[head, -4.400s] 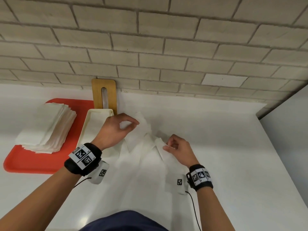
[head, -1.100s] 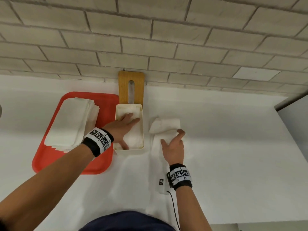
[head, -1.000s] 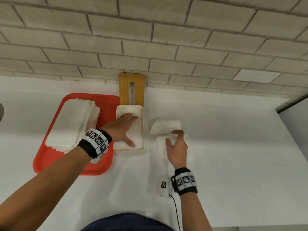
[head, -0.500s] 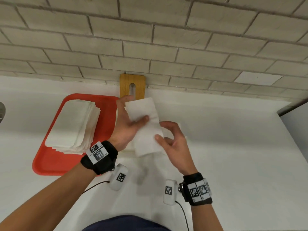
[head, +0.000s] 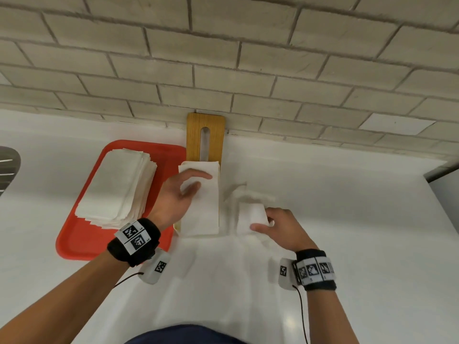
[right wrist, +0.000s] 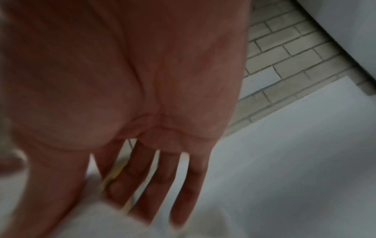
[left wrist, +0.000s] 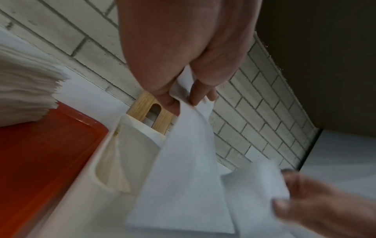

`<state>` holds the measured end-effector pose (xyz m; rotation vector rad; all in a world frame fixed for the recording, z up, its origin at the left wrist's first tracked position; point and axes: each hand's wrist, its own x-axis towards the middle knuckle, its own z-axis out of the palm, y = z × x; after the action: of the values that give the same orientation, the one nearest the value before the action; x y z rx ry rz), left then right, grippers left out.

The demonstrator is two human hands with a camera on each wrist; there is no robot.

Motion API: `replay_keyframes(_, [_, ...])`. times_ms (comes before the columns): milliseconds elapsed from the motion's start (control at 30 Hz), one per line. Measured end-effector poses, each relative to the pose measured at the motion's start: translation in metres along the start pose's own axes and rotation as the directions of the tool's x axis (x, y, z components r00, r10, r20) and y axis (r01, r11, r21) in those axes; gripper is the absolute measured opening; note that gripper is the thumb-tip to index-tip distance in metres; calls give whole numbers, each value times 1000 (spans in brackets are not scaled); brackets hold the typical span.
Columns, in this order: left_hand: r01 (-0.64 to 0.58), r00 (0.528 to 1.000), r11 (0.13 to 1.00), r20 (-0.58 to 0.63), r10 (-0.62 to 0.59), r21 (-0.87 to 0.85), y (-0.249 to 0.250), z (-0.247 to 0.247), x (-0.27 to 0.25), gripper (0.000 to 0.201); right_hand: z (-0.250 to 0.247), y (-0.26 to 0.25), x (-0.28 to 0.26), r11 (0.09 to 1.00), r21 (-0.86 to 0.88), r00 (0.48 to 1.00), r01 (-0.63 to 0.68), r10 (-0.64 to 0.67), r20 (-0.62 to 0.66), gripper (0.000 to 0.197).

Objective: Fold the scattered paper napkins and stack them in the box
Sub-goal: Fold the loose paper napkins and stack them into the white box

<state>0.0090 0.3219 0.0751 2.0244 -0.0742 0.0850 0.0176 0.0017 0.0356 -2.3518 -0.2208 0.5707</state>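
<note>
Nearest the person, the right hand (head: pixel 278 225) pinches the near edge of a loose napkin (head: pixel 252 216) that lies on the white counter (head: pixel 347 232), just right of the box (left wrist: pixel 97 161). Farther out, the left hand (head: pixel 180 192) grips a folded napkin (head: pixel 202 202) by its far end and holds it over the box, long axis running near-to-far in line with the box. The folded napkin thus has only to go down, and the left hand is the nearer to the box.

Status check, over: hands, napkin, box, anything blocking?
Left hand pinches folded napkin over box. Right hand grips next napkin on counter. Nothing blocking.
</note>
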Motion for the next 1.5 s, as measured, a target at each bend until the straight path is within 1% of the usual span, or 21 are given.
replay_keyframes(133, [-15, 1000, 998, 13, 16, -63, 12, 10, 0, 28, -24, -71, -41, 916, 365, 978, 168, -201, 54, 17])
replay_keyframes(233, [42, 997, 970, 75, -24, -241, 32, 21, -4, 31, -28, -106, -45, 793, 544, 953, 275, -299, -45, 27])
replay_keyframes(300, [203, 975, 877, 174, -139, -436, 46, 23, -8, 52, -22, -117, -32, 807, 518, 956, 284, -282, -85, 35])
replay_keyframes(367, [333, 940, 712, 273, -203, -618, 49, 24, -10, 75, -12, -119, -20, 845, 454, 959, 284, -248, -139, 37])
replay_keyframes(400, [355, 933, 654, 294, -207, -668, 49, 24, -10, 80, -7, -120, -15, 850, 443, 957, 286, -232, -174, 38])
replay_keyframes(433, [348, 936, 644, 285, -205, -681, 47, 24, -10, 79, -2, -121, -12, 850, 441, 954, 288, -215, -210, 40])
replay_keyframes(467, [317, 948, 685, 248, -201, -656, 45, 24, -11, 72, 3, -122, -8, 853, 433, 950, 290, -200, -241, 44])
replay_keyframes(533, [233, 972, 854, 108, -207, -466, 38, 23, -10, 48, 9, -120, -2, 884, 375, 943, 279, -179, -280, 54])
replay_keyframes(600, [178, 981, 936, -14, -191, -304, 30, 23, -9, 31, 10, -103, 11, 920, 329, 929, 214, -88, -359, 52])
replay_keyframes(667, [183, 971, 933, -91, -221, -311, 26, 20, -11, 25, 7, -65, 35, 948, 315, 847, 55, 123, -518, 40])
replay_keyframes(700, [190, 963, 925, -123, -241, -328, 25, 17, -11, 25, 7, -43, 48, 945, 316, 789, -81, 254, -559, 44])
replay_keyframes(733, [193, 956, 919, -145, -256, -345, 25, 15, -13, 25, 7, -20, 59, 917, 323, 752, -233, 380, -538, 56])
replay_keyframes(800, [196, 951, 914, -159, -265, -355, 24, 13, -14, 28, 13, 19, 78, 827, 291, 730, -481, 562, -390, 86])
replay_keyframes(867, [199, 950, 914, -160, -268, -352, 25, 11, -14, 26, 17, 36, 87, 810, 267, 753, -522, 584, -301, 82])
replay_keyframes(933, [202, 949, 918, -163, -269, -342, 27, 10, -14, 19, 15, 38, 89, 858, 326, 794, -396, 498, -347, 53])
replay_keyframes(1033, [171, 955, 939, -182, -232, -300, 28, 10, -12, 15, 7, 21, 75, 909, 402, 791, -110, 325, -519, 25])
replay_keyframes(1133, [101, 966, 963, -205, -154, -250, 29, 9, -11, 39, -7, -17, 43, 941, 281, 810, 190, 12, -587, 16])
replay_keyframes(1233, [94, 970, 975, -201, -136, -202, 28, 10, -9, 58, -15, -47, 16, 926, 233, 839, 296, -136, -526, 11])
replay_keyframes(1333, [122, 970, 957, -173, -171, -263, 30, 17, -8, 62, -18, -58, 2, 930, 142, 782, 339, -195, -592, 11])
replay_keyframes(1433, [166, 964, 907, -131, -232, -388, 33, 22, -10, 51, -23, -79, -20, 836, 388, 826, 389, -129, -549, 26])
replay_keyframes(1500, [175, 961, 897, -128, -245, -406, 34, 23, -10, 43, -25, -101, -38, 707, 486, 819, 513, -233, -525, 31])
